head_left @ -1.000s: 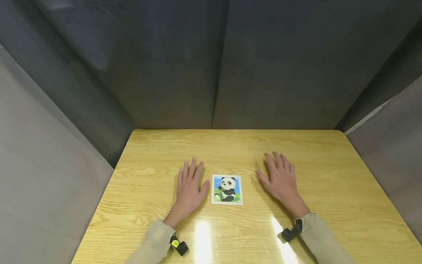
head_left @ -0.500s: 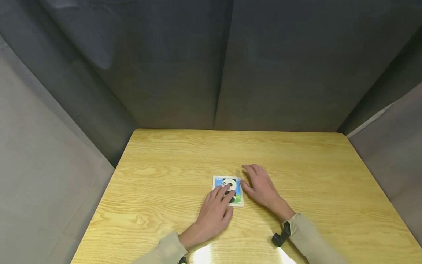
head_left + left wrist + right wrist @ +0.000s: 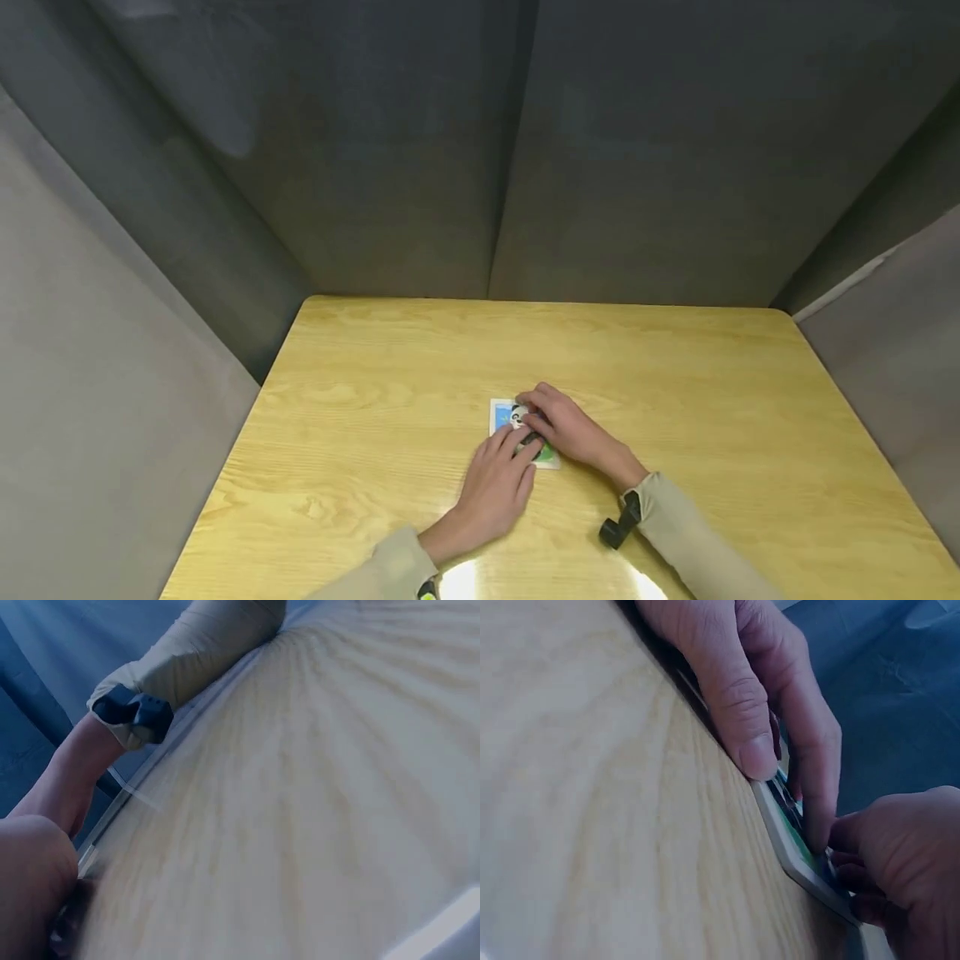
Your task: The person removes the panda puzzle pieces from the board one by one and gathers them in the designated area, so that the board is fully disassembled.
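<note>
A square panda picture puzzle (image 3: 502, 417) with a pale frame lies flat on the wooden table (image 3: 375, 367). From the near side, my left hand (image 3: 495, 487) rests its fingers on the picture. In the right wrist view the left thumb (image 3: 757, 756) touches the frame's near edge. Curled fingers of my right hand (image 3: 566, 425) are at the puzzle's upper right part, covering that corner. Seen up close, the right hand (image 3: 915, 862) has its fingertips by the board's side edge, near the left index finger. Both hands hide much of the panda.
Dark grey curtains (image 3: 375, 167) stand behind the table, with lighter grey cloth (image 3: 97, 375) on the left and right. A black wrist camera (image 3: 618, 525) sits on the right sleeve. Bright glare (image 3: 459, 579) shows on the table near the front.
Both hands started flat on either side of the puzzle. The left moved right and nearer, onto the picture. The right moved left to the upper right corner, its fingers curling.
</note>
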`<state>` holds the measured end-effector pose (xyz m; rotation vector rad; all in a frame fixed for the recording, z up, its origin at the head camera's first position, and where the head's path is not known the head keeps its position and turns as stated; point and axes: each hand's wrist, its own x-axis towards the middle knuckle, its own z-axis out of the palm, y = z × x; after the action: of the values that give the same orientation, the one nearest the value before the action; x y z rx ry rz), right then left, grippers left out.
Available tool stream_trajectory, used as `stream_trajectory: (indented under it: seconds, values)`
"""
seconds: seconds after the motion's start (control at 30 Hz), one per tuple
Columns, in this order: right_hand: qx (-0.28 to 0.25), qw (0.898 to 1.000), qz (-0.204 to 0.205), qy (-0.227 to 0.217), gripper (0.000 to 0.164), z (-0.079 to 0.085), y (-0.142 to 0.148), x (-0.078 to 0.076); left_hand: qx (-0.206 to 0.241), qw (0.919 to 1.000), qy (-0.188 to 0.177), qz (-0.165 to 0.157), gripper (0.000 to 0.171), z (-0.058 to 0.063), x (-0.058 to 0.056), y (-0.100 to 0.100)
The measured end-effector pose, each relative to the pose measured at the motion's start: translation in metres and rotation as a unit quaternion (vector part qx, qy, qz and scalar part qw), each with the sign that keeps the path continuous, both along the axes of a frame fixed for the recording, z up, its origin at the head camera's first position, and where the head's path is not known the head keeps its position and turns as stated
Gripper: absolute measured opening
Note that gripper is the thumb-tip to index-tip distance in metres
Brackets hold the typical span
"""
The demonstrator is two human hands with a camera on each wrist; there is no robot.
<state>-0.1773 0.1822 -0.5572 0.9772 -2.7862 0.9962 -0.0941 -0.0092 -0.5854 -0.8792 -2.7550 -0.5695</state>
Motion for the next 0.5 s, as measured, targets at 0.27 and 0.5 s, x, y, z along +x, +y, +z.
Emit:
stream_trajectory:
  seconds: [0.27, 0.5]
  values:
    - [0.029, 0.999, 0.010, -0.009, 0.022, -0.006, -0.006, 0.011, -0.015, 0.9999, 0.002, -0.002, 0.038, -0.008, 0.018, 0.004]
    - [0.036, 0.999, -0.002, -0.001, 0.019, 0.003, -0.016, 0.006, -0.049, 0.9981, 0.035, 0.015, 0.038, -0.004, 0.018, 0.006]
